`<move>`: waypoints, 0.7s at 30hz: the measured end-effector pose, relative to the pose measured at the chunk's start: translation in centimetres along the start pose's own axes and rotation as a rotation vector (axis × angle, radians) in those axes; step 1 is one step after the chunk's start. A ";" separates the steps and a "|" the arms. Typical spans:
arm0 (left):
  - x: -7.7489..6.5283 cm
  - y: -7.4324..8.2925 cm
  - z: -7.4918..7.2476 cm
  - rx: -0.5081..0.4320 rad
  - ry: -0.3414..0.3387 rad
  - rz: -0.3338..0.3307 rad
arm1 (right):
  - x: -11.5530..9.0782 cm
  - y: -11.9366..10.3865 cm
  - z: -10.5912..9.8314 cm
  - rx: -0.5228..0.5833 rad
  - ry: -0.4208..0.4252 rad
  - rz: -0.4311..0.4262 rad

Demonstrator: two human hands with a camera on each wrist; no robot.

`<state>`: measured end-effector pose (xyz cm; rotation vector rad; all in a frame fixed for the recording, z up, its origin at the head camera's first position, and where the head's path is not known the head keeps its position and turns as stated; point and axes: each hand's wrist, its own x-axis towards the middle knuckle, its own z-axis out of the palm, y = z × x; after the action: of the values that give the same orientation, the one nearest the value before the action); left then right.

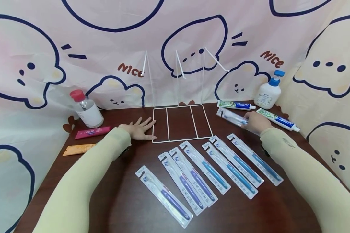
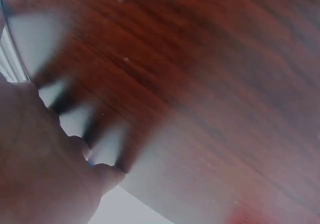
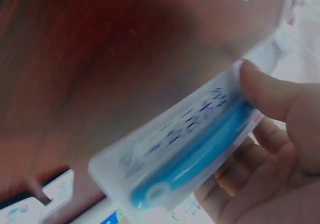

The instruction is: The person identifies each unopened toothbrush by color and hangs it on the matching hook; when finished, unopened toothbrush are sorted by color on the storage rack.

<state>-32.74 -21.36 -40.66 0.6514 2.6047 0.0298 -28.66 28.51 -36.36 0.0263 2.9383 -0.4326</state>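
My right hand pinches a packaged toothbrush between thumb and fingers, above the back right of the table. In the right wrist view the pack shows a blue handle through clear plastic. My left hand lies with fingers spread on the table, fingertips and thumb at the left side of a white wire rack. Three prongs jut forward from the rack's upright back, with nothing hanging on them. In front lie several packaged toothbrushes in a slanted row, purple-handled on the left and blue-handled on the right.
Two toothpaste tubes, one at the back and one beside my right hand, lie near a blue-topped pump bottle. On the left stand a red-capped bottle, a pink tube and an orange tube. Patterned cloth hangs behind.
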 end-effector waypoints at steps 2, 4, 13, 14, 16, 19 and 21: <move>0.0 0.1 0.0 -0.022 0.007 0.009 | -1.0 0.0 -0.8 0.068 0.053 -0.010; 0.1 0.1 0.0 -0.028 0.020 0.020 | -2.2 -0.1 -1.6 0.165 0.105 -0.019; 0.2 0.0 0.4 -0.006 0.054 0.033 | -7.2 -3.2 -3.3 0.546 0.277 -0.190; 0.1 -0.1 0.5 -0.008 0.052 0.028 | -7.7 -3.8 -3.5 0.570 0.286 -0.215; 0.0 -0.2 0.6 -0.014 0.052 0.024 | -8.5 -5.0 -3.7 0.608 0.292 -0.260; -0.1 -0.2 0.8 -0.024 0.054 0.023 | -9.4 -6.6 -4.0 0.646 0.287 -0.312; -0.1 -0.3 0.9 -0.026 0.056 0.025 | -9.8 -7.5 -4.1 0.655 0.290 -0.344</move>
<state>-32.46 -21.73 -41.44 0.6834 2.6454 0.0905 -20.04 22.61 -28.67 -0.3636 2.9167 -1.5362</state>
